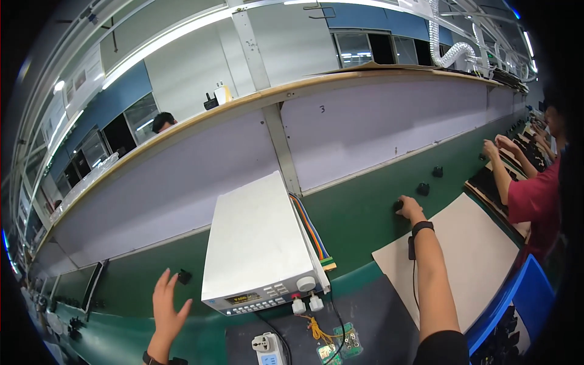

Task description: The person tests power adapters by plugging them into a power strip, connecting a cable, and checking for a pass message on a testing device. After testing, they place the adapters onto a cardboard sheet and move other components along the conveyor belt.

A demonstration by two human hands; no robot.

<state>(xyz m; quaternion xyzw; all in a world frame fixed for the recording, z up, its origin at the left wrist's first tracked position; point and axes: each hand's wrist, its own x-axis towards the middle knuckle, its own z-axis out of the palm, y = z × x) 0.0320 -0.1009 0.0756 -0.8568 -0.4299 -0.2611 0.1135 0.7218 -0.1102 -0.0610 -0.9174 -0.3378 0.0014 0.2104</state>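
Note:
My right hand (pixel 411 208) reaches out over the green bench, its fingers closed round a small black adapter-like block (pixel 398 206). Just beyond it lie two similar black blocks, one nearer (pixel 423 188) and one farther (pixel 438 171). On the other side of the white bench instrument (pixel 261 237), my left hand (pixel 167 304) is raised with fingers spread and holds nothing. Close by its fingertips another small black block (pixel 184 277) rests on the bench. Two white plugs (pixel 307 303) sit in the instrument's front.
A white power socket (pixel 266 348) and green circuit boards (pixel 348 339) lie on the dark mat (pixel 243 334). Under my right forearm is a beige board (pixel 456 255). A blue bin (pixel 517 304) stands at the lower right; a co-worker in a red sleeve (pixel 532 198) works beyond it.

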